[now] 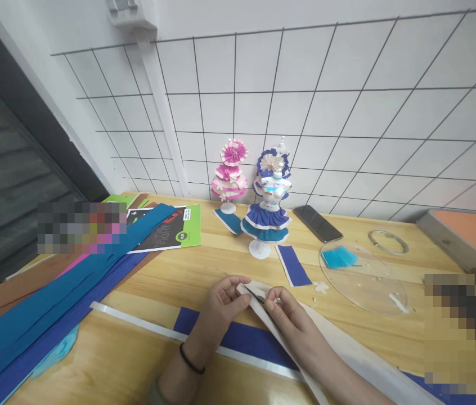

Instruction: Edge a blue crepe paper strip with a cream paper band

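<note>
My left hand pinches the upper end of a white paper sheet, whose narrow folded edge runs down toward the bottom of the view. My right hand is closed around a pair of scissors; their dark blades lie along the paper and point at my left fingers, while the handles are hidden in my palm. Beneath both hands lies a dark blue paper strip with a white border. A thin white strip stretches left from it.
Behind my hands stands a small dress form in blue ruffles, beside a pink one. A phone, a clear round plate, a tape ring and a blue piece lie rightward. Long paper strips cover the left.
</note>
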Available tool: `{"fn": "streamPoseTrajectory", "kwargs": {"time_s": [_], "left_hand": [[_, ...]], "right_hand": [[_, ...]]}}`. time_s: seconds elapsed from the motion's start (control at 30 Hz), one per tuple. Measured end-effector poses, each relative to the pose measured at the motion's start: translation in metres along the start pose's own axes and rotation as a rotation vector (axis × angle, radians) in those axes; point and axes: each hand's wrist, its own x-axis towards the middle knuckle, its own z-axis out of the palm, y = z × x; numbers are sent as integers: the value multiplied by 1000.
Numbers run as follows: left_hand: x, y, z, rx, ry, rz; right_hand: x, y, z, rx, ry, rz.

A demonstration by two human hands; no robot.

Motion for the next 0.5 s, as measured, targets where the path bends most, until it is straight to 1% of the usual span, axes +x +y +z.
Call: {"fn": "streamPoseTrajectory", "kwargs": {"time_s": [0.13,0.33,0.5], "left_hand": [[0,0,0,-22,-18,-17],[-1,-1,0,-22,-29,-20],[0,-3,-2,18,-42,-23]], "right_hand": [[2,1,-1,27,-17,9],[3,7,-1,33,-2,-3],[3,5,0,34,-3,-12]]}}
